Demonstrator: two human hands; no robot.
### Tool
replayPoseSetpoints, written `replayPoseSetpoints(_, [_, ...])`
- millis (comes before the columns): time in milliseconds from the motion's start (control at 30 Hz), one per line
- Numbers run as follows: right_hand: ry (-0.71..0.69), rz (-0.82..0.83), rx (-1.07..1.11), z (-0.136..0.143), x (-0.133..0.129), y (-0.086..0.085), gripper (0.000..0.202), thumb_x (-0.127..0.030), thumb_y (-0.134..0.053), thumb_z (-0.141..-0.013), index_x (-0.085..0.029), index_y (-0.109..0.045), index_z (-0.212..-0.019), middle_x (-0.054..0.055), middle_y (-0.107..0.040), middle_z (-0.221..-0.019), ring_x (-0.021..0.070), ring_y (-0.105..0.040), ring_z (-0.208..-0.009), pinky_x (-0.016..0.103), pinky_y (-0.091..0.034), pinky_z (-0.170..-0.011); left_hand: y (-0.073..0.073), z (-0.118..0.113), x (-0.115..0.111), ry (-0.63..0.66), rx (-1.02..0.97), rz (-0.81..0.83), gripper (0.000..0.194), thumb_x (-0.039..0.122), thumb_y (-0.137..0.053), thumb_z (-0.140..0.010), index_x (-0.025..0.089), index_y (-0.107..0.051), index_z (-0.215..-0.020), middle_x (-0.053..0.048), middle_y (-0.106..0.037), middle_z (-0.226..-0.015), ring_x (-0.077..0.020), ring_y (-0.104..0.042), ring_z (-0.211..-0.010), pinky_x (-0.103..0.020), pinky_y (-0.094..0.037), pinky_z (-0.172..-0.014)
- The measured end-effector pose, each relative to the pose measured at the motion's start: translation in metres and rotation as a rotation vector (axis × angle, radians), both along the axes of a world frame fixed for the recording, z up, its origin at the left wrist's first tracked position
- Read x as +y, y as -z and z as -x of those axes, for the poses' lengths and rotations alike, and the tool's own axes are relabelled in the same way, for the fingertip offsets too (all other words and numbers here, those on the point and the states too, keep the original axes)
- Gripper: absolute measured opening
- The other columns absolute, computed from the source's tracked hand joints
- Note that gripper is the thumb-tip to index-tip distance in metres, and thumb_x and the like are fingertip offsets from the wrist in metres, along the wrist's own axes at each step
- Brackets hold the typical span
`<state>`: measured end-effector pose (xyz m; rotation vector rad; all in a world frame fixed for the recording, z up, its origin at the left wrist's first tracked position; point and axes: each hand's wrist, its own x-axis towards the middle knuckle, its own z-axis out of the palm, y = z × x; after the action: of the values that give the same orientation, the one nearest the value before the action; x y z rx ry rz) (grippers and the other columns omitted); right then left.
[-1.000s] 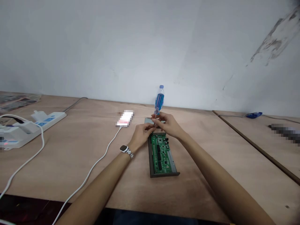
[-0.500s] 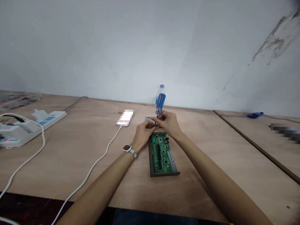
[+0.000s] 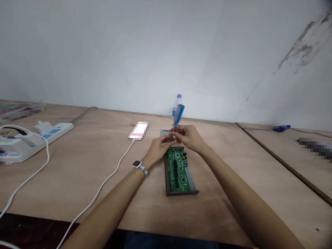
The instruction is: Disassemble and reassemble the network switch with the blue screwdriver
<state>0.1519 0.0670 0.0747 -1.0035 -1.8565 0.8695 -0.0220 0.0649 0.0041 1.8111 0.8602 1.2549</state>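
A screwdriver [image 3: 178,114] with a blue and clear handle stands nearly upright, handle at the top. The fingers of my right hand [image 3: 190,137] are closed round its thin shaft, below the handle. My left hand [image 3: 157,149] is pinched close to the lower end of the shaft; whatever lies between its fingertips is too small or hidden to name. Both hands meet just above the far end of a green circuit board [image 3: 179,169] in a dark, open metal frame [image 3: 168,186], lying on the table. A pale flat piece [image 3: 164,132] shows partly behind my left fingers.
A clear plastic bottle [image 3: 177,101] with a blue cap stands near the wall, behind the screwdriver. To the left, a phone [image 3: 139,130] lies on a white cable [image 3: 114,169]; farther left is a white power strip [image 3: 55,131]. A blue item [image 3: 281,128] lies at right on the wooden table [image 3: 233,155].
My right hand has shifted slightly right and down, and the screwdriver leans a little more to the right. My left wrist has moved slightly left. The board has stayed put.
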Motion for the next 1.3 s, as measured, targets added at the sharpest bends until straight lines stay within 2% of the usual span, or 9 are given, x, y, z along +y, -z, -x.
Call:
replayPoseSetpoints(200, [0.154, -0.154, -0.042, 0.009, 0.002, 0.006, 0.022, -0.036, -0.071, -0.084, -0.017, -0.067, -0.074, 0.006, -0.071, -0.068, 0.0195, -0.068, -0.059, 0.029, -0.053, -0.054, 0.004, -0.007, 0.0, -0.162, -0.027, -0.021, 0.025, 0.041, -0.071, -0.086, 0.017, -0.07, -0.091, -0.007, -0.076, -0.095, -0.022, -0.071, -0.09, -0.033, -0.055, -0.082])
replayPoseSetpoints(367, [0.238, -0.225, -0.036, 0.016, 0.001, 0.01, 0.03, -0.041, -0.072, -0.084, -0.019, -0.059, -0.067, 0.003, -0.067, -0.064, 0.0176, -0.065, -0.058, 0.027, -0.049, -0.053, 0.005, -0.007, 0.001, -0.184, -0.026, -0.039, 0.022, 0.037, -0.068, -0.088, 0.016, -0.074, -0.09, -0.006, -0.077, -0.089, -0.0211, -0.071, -0.083, -0.031, -0.055, -0.078])
replayPoseSetpoints(467, [0.174, -0.19, -0.011, 0.013, 0.001, 0.007, 0.029, -0.044, -0.072, -0.084, -0.018, -0.061, -0.075, 0.003, -0.068, -0.072, 0.0169, -0.066, -0.061, 0.027, -0.051, -0.053, 0.005, -0.005, 0.001, -0.165, -0.019, -0.05, 0.024, 0.037, -0.066, -0.09, 0.016, -0.076, -0.092, -0.006, -0.078, -0.092, -0.022, -0.071, -0.085, -0.031, -0.054, -0.078])
replayPoseSetpoints(633, [-0.075, 0.009, 0.158, 0.002, 0.003, -0.002, 0.038, -0.047, -0.073, -0.083, -0.018, -0.063, -0.107, 0.008, -0.071, -0.099, 0.0177, -0.07, -0.067, 0.027, -0.054, -0.047, 0.006, -0.004, 0.0, -0.137, -0.012, -0.067, 0.024, 0.037, -0.064, -0.091, 0.017, -0.077, -0.096, -0.005, -0.078, -0.094, -0.0216, -0.071, -0.086, -0.031, -0.054, -0.079])
replayPoseSetpoints(867, [-0.163, 0.129, 0.273, 0.0, 0.004, -0.009, 0.038, -0.043, -0.078, -0.078, -0.016, -0.065, -0.101, 0.009, -0.073, -0.097, 0.0171, -0.069, -0.068, 0.027, -0.057, -0.049, 0.006, -0.005, -0.001, -0.1, 0.002, -0.032, 0.027, 0.038, -0.061, -0.093, 0.018, -0.076, -0.103, -0.006, -0.078, -0.099, -0.0228, -0.072, -0.091, -0.033, -0.055, -0.083])
replayPoseSetpoints(933, [-0.159, 0.129, 0.276, 0.001, 0.004, -0.01, 0.036, -0.043, -0.079, -0.077, -0.017, -0.064, -0.096, 0.008, -0.073, -0.096, 0.0168, -0.068, -0.067, 0.026, -0.056, -0.049, 0.004, -0.004, -0.003, -0.135, 0.033, -0.066, 0.024, 0.036, -0.062, -0.093, 0.018, -0.074, -0.103, -0.007, -0.077, -0.102, -0.0225, -0.072, -0.093, -0.033, -0.055, -0.083])
replayPoseSetpoints(1033, [-0.151, 0.118, 0.288, 0.001, 0.005, -0.009, 0.034, -0.043, -0.079, -0.077, -0.018, -0.063, -0.093, 0.007, -0.073, -0.096, 0.0157, -0.068, -0.064, 0.026, -0.055, -0.047, -0.003, -0.002, -0.009, -0.304, 0.093, -0.227, 0.023, 0.033, -0.068, -0.088, 0.018, -0.068, -0.106, -0.008, -0.072, -0.106, -0.0223, -0.067, -0.097, -0.034, -0.052, -0.085])
replayPoseSetpoints(1100, [-0.15, 0.113, 0.302, 0.001, 0.006, -0.008, 0.035, -0.043, -0.08, -0.076, -0.018, -0.062, -0.093, 0.006, -0.072, -0.097, 0.0147, -0.067, -0.063, 0.026, -0.054, -0.046, -0.007, 0.0, -0.017, -0.37, 0.118, -0.339, 0.015, 0.031, -0.066, -0.089, 0.018, -0.064, -0.097, -0.007, -0.067, -0.098, -0.0208, -0.063, -0.093, -0.033, -0.05, -0.082])
replayPoseSetpoints(1300, [-0.151, 0.086, 0.283, 0.001, 0.012, -0.006, 0.034, -0.043, -0.08, -0.076, -0.02, -0.06, -0.091, 0.001, -0.068, -0.087, 0.0121, -0.063, -0.057, 0.024, -0.048, -0.044, 0.003, -0.007, -0.043, -0.045, 0.273, -0.375, 0.025, 0.026, -0.055, -0.094, 0.018, -0.052, -0.07, 0.001, -0.054, -0.068, -0.0124, -0.051, -0.065, -0.026, -0.039, -0.065])
